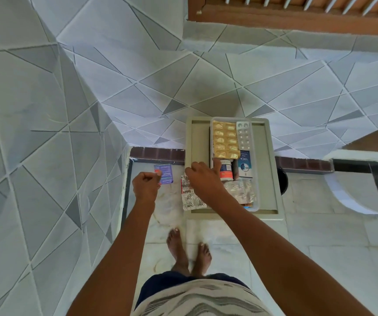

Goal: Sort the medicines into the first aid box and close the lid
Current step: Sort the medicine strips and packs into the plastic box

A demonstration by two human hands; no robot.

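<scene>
A clear plastic first aid box (257, 179) stands on a beige stool (198, 137). Inside lie a gold blister pack (225, 140), a silver blister pack (243, 135), a white bottle with an orange label (226, 172), a white and blue carton (245, 166) and foil strips (240, 190). My left hand (145, 185) pinches a purple medicine packet (165, 173) out to the left of the stool. My right hand (202, 179) curls its fingers over the far end of a silver blister strip (190, 198) at the stool's left edge, with the thumb reaching toward the bottle.
A tiled wall rises close on the left. A dark brick-patterned ledge (157, 153) runs behind the stool. My bare feet (189, 254) stand on the pale marble floor just in front of the stool. A dark round object (282, 181) shows beside the stool's right side.
</scene>
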